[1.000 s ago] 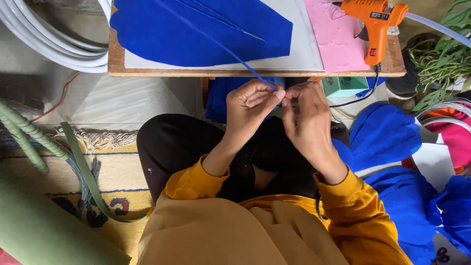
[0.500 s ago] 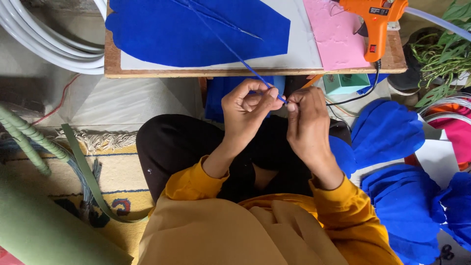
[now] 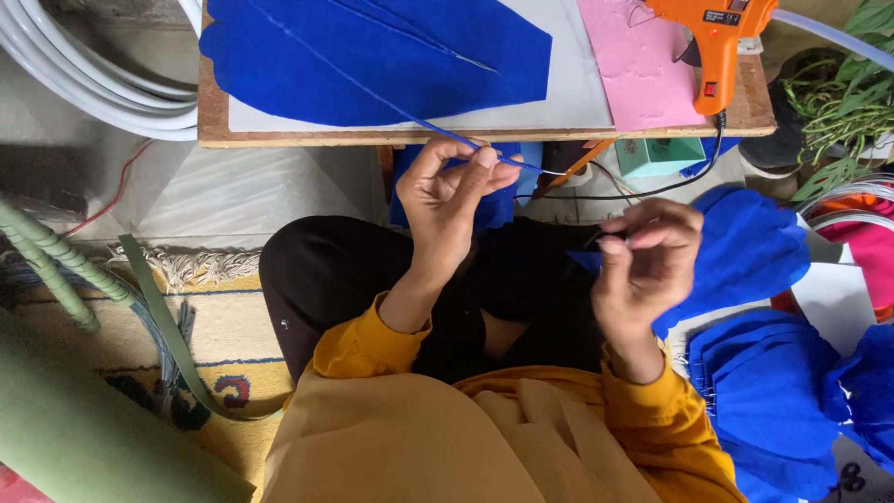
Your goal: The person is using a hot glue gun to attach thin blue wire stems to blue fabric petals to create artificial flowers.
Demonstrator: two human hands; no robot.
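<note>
My left hand (image 3: 453, 191) pinches the near end of a thin blue-wrapped wire (image 3: 372, 98) that runs up across a large blue felt petal (image 3: 372, 56) lying on a low wooden board (image 3: 214, 121). Off to the right over my lap, my right hand (image 3: 647, 256) has its fingertips pinched on something small and dark that I cannot make out. Both hands wear mustard-yellow sleeves. The hands are well apart.
An orange glue gun (image 3: 712, 42) rests on a pink sheet (image 3: 633, 65) at the board's right end. Blue felt petals (image 3: 773, 401) are piled at my right. White hoses (image 3: 84, 74) lie upper left, green wrapped stems (image 3: 56, 270) and a green roll (image 3: 84, 438) at left.
My hands were together at the wire's end. Now my right hand has pulled away to the right and down, while my left hand still holds the wire.
</note>
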